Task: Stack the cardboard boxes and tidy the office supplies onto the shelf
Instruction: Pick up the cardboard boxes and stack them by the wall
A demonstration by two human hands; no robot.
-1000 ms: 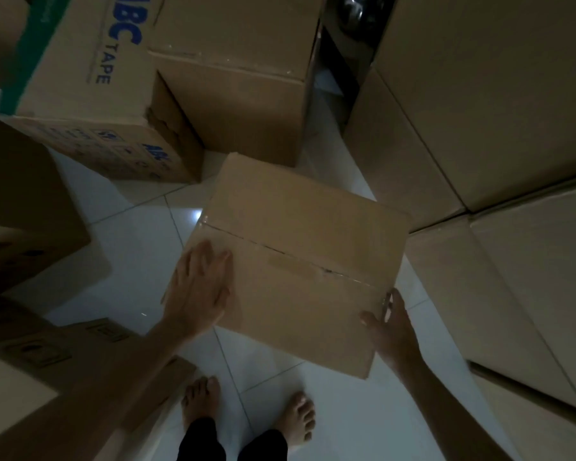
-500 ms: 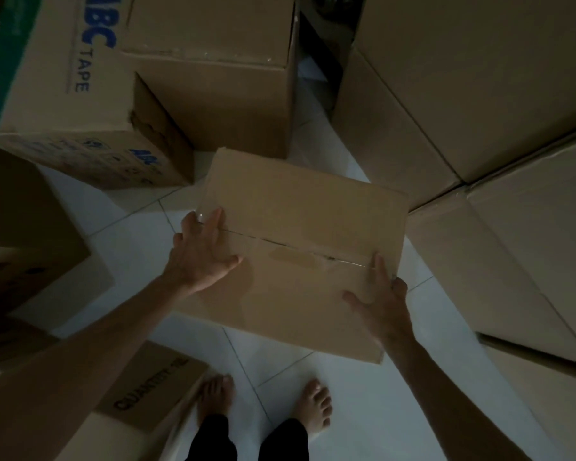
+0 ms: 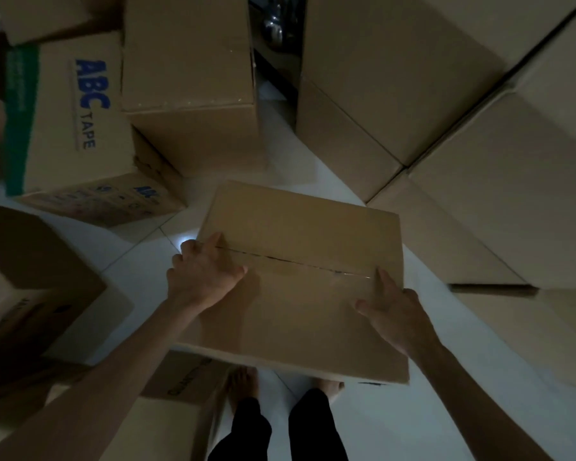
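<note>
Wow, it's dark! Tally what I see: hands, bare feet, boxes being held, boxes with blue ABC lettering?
Hands: 2, left hand, right hand
Bare feet: 2, left foot, right foot
Held box: 1
ABC TAPE box: 1
Total: 6

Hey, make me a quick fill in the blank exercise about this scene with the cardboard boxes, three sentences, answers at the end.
1. The blue lettering on the brown cardboard box with a side stripe reads ABC ____.
2. That stripe is coloured ____.
3. Gripping the plain brown cardboard box with the left hand and the right hand, the person stands ____ on the white tiled floor.
Answers: TAPE; green; barefoot.
</note>
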